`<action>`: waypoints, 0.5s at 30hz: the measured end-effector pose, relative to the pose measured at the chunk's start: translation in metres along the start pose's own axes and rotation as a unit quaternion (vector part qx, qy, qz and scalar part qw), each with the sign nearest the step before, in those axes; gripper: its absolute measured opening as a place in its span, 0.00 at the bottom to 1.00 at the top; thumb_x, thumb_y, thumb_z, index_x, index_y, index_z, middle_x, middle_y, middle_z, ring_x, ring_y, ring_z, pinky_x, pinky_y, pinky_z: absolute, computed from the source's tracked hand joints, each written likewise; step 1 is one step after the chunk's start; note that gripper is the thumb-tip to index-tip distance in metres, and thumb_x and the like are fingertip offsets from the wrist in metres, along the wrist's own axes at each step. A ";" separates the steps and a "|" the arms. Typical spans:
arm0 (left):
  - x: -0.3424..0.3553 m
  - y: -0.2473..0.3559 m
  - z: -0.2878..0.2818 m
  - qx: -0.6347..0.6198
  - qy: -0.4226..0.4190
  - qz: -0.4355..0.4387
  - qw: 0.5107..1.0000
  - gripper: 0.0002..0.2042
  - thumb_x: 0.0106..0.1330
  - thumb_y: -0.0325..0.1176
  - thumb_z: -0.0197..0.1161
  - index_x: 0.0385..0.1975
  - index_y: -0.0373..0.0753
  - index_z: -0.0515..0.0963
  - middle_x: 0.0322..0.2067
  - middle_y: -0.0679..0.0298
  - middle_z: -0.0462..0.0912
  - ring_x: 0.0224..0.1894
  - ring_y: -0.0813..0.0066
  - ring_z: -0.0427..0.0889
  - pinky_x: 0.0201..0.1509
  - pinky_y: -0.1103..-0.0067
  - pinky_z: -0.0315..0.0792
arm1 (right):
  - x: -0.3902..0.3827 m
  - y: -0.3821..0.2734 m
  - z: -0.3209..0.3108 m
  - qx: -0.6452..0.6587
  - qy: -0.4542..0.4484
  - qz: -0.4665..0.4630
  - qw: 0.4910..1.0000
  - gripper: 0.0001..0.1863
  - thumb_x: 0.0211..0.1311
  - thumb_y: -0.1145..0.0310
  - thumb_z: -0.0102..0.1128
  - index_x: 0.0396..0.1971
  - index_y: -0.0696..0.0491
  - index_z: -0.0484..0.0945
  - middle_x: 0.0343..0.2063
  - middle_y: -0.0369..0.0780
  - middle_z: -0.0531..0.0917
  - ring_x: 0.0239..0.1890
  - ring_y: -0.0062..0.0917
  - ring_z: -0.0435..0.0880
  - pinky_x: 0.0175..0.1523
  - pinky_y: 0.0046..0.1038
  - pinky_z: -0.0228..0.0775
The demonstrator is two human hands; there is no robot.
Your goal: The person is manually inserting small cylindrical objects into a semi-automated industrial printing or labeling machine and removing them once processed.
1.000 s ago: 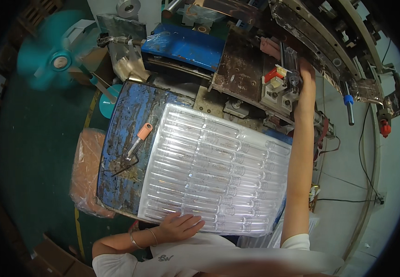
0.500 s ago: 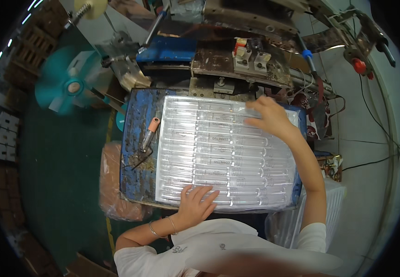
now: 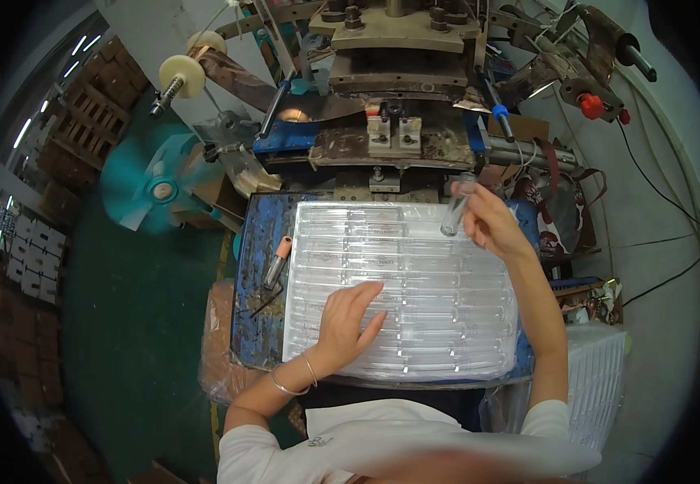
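The right grip (image 3: 492,223) pinches a clear, glossy, tilted tube (image 3: 453,214); the left grip (image 3: 345,331) spreads empty

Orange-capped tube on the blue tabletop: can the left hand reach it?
Probably yes: the left hand looks empty, with only the flat tray between it and the capped tube.

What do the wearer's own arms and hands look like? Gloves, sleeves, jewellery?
No gloves on the left hand or right hand. Forearms uncovered below short white sleeves. Two thin, metallic-looking bangles circle the left wrist; none shows on the right. No cables or markings visible on either arm.
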State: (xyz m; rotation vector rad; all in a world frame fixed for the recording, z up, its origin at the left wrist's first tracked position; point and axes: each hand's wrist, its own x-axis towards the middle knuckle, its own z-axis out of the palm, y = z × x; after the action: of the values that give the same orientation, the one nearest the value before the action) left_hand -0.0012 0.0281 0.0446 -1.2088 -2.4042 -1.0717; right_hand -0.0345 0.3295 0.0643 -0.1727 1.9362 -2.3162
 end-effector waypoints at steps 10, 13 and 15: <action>0.096 -0.029 0.013 0.109 0.077 0.032 0.991 0.23 0.54 0.32 0.60 0.51 0.37 0.66 0.45 0.54 0.72 0.44 0.59 0.71 0.45 0.72 0.64 | -0.021 -0.020 0.004 0.084 0.046 0.009 0.995 0.15 0.62 0.60 0.45 0.46 0.50 0.67 0.27 0.36 0.74 0.25 0.16 0.75 0.28 0.18 0.69; 0.137 -0.037 0.016 0.193 0.130 0.022 0.972 0.22 0.56 0.38 0.58 0.51 0.40 0.67 0.47 0.54 0.69 0.48 0.58 0.68 0.49 0.68 0.60 | -0.018 -0.026 -0.002 0.052 0.114 -0.021 0.992 0.15 0.61 0.61 0.46 0.46 0.50 0.67 0.26 0.34 0.74 0.26 0.15 0.74 0.27 0.18 0.67; 0.167 -0.037 0.021 0.245 0.168 0.031 0.954 0.22 0.58 0.43 0.56 0.51 0.43 0.67 0.47 0.55 0.68 0.48 0.60 0.66 0.49 0.67 0.58 | -0.020 -0.030 -0.013 0.046 0.103 -0.027 0.993 0.18 0.61 0.61 0.46 0.49 0.51 0.65 0.27 0.34 0.73 0.27 0.16 0.73 0.26 0.18 0.65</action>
State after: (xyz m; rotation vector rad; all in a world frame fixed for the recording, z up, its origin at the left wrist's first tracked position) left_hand -0.1318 0.1275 0.0958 -0.8464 -2.1643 -0.5492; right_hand -0.0172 0.3504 0.0918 0.0239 1.9299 -2.5440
